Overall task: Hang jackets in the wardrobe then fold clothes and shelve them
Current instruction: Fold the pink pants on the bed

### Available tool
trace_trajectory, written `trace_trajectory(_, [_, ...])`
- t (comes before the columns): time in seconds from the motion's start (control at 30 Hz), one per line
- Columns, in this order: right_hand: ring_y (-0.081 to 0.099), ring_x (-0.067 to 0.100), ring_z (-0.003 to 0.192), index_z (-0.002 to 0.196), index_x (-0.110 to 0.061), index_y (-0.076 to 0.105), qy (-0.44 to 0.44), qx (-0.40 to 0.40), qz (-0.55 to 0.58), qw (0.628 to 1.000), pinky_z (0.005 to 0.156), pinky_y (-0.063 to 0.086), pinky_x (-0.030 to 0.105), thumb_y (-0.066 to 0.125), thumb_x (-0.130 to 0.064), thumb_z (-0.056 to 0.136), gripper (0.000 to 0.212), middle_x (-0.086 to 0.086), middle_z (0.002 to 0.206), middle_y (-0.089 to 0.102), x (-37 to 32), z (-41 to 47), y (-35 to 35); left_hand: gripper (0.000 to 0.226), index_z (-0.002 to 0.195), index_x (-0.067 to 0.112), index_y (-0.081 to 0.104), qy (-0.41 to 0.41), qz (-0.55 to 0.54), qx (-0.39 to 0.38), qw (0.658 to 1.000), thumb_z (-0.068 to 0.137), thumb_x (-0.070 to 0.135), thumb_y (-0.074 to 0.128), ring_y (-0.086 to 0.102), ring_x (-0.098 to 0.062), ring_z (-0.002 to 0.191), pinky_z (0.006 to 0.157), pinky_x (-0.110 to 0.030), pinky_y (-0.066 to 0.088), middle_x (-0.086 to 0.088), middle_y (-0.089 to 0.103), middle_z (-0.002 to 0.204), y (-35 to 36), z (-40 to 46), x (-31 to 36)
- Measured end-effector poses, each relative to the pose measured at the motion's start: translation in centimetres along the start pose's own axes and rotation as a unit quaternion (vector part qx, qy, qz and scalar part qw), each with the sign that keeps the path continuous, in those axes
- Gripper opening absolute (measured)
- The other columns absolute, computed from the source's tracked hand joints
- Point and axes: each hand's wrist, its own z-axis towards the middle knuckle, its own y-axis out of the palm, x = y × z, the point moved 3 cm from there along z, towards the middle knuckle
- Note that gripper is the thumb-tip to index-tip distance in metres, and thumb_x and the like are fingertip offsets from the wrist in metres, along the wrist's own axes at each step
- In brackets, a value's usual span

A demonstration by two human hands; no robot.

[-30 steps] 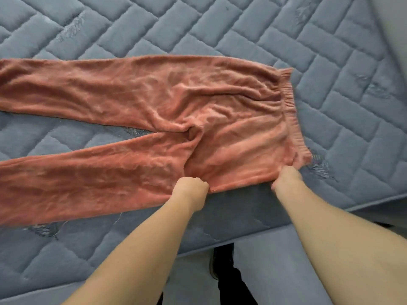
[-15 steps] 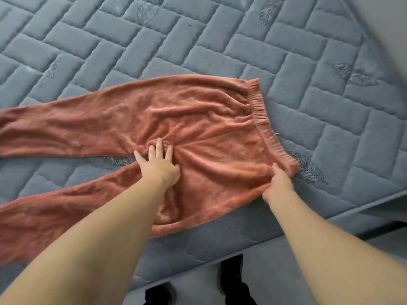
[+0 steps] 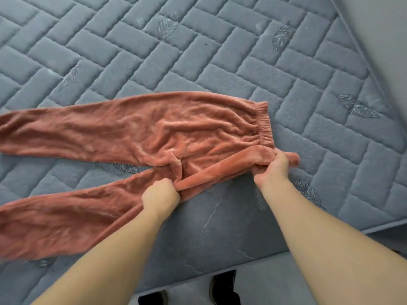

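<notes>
A pair of rust-orange fleece trousers [image 3: 136, 133] lies across the grey quilted mattress [image 3: 198, 62], legs running off to the left and the elastic waistband at the right. My left hand [image 3: 160, 195] grips the near edge of the fabric just below the crotch. My right hand [image 3: 273, 170] grips the near corner of the waistband. Between the two hands the near edge is lifted and rolled toward the far leg. The near leg is blurred at the lower left.
The mattress's front edge [image 3: 220, 267] runs across the bottom, with a pale floor and my dark shoes [image 3: 222, 289] below it. A light wall [image 3: 378, 36] borders the mattress at the upper right.
My left hand left the crotch, where it pressed flat, and now grips the near edge. Both hands have raised the near side of the trousers off the mattress.
</notes>
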Motion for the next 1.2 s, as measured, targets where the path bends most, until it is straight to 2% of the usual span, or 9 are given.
trace_trajectory(0.1, [0.069, 0.021, 0.094, 0.112, -0.021, 0.063, -0.019, -0.022, -0.026, 0.999, 0.077, 0.059, 0.036, 0.057, -0.034, 0.094, 0.023, 0.0, 0.109, 0.071, -1.4, -0.8, 4.8, 0.032, 0.11, 0.006, 0.067, -0.108, -0.121, 0.046, 0.986, 0.083, 0.013, 0.052, 0.063, -0.036, 0.111, 0.092, -0.038, 0.049, -0.019, 0.067, 0.119, -8.8, 4.9, -3.0])
trace_trajectory(0.17, [0.066, 0.021, 0.102, 0.125, -0.022, 0.058, -0.035, -0.019, -0.039, 0.998, 0.086, 0.058, 0.041, 0.058, -0.037, 0.094, 0.034, -0.001, 0.123, 0.065, -1.6, -1.3, 8.7, 0.031, 0.11, 0.006, 0.068, -0.131, -0.088, 0.134, 0.978, 0.083, 0.011, 0.052, 0.063, -0.035, 0.112, 0.095, -0.04, 0.046, -0.018, 0.067, 0.119, -14.6, 8.6, -2.6])
trace_trajectory(0.27, [0.049, 0.02, 0.122, 0.144, -0.016, 0.042, -0.083, 0.084, -0.108, 0.987, 0.109, 0.04, 0.037, 0.057, -0.054, 0.09, 0.068, -0.002, 0.145, 0.04, -1.8, -0.2, 13.4, 0.035, 0.118, 0.012, 0.061, -0.095, 0.04, 0.246, 0.964, 0.088, 0.013, 0.044, 0.054, -0.035, 0.119, 0.099, -0.042, 0.035, -0.015, 0.064, 0.123, -20.1, 14.0, -0.2])
trace_trajectory(0.37, [0.053, 0.028, 0.118, 0.126, -0.011, 0.058, -0.157, 0.028, -0.271, 0.949, 0.107, 0.037, 0.039, 0.036, -0.066, 0.093, 0.068, 0.008, 0.143, 0.05, -1.8, 3.4, 18.0, 0.045, 0.133, 0.016, 0.046, -0.05, 0.036, 0.263, 0.963, 0.089, 0.014, 0.036, 0.034, -0.034, 0.133, 0.109, -0.059, 0.019, -0.014, 0.045, 0.141, -19.9, 19.9, 2.1])
trace_trajectory(0.4, [0.049, 0.032, 0.125, 0.132, -0.011, 0.055, -0.198, 0.041, -0.403, 0.892, 0.109, 0.031, 0.042, 0.029, -0.067, 0.093, 0.073, 0.012, 0.146, 0.048, -1.6, 5.1, 18.9, 0.052, 0.144, 0.021, 0.035, -0.037, 0.016, 0.228, 0.973, 0.092, 0.023, 0.035, 0.021, -0.033, 0.143, 0.109, -0.069, 0.007, -0.012, 0.03, 0.153, -18.3, 21.6, 2.7])
trace_trajectory(0.5, [0.019, 0.033, 0.146, 0.152, -0.007, 0.026, -0.414, 0.096, -0.681, 0.596, 0.117, 0.009, 0.05, 0.036, -0.06, 0.091, 0.081, 0.015, 0.16, 0.021, 1.7, 9.9, 19.1, 0.072, 0.154, 0.043, -0.001, -0.012, -0.044, 0.119, 0.992, 0.089, 0.065, 0.023, -0.022, -0.025, 0.149, 0.099, -0.079, -0.016, 0.005, -0.014, 0.164, -11.1, 25.2, 3.6])
trace_trajectory(0.57, [0.012, 0.032, 0.149, 0.154, -0.006, 0.021, -0.498, 0.122, -0.686, 0.516, 0.118, 0.002, 0.052, 0.037, -0.055, 0.093, 0.08, 0.016, 0.162, 0.015, 4.0, 11.5, 18.2, 0.074, 0.154, 0.043, 0.0, 0.001, -0.041, 0.172, 0.984, 0.087, 0.07, 0.017, -0.023, -0.025, 0.148, 0.099, -0.08, -0.015, 0.005, -0.012, 0.164, -7.7, 25.6, 3.2])
trace_trajectory(0.7, [0.018, 0.031, 0.148, 0.152, -0.008, 0.029, -0.549, 0.167, -0.646, 0.503, 0.118, 0.006, 0.052, 0.036, -0.05, 0.089, 0.076, 0.013, 0.161, 0.022, 4.9, 13.6, 17.9, 0.072, 0.154, 0.037, 0.018, 0.004, -0.023, 0.279, 0.96, 0.088, 0.065, 0.028, -0.003, -0.03, 0.151, 0.102, -0.08, -0.007, -0.001, 0.01, 0.163, -6.1, 26.4, 3.0])
trace_trajectory(1.2, [0.02, 0.03, 0.147, 0.151, -0.009, 0.03, -0.548, 0.192, -0.661, 0.475, 0.117, 0.009, 0.052, 0.036, -0.048, 0.089, 0.073, 0.012, 0.16, 0.025, 4.8, 13.5, 18.1, 0.076, 0.153, 0.033, 0.026, 0.021, -0.036, 0.262, 0.964, 0.083, 0.061, 0.037, 0.002, -0.032, 0.151, 0.104, -0.079, -0.007, -0.003, 0.015, 0.163, -6.2, 27.0, 3.5])
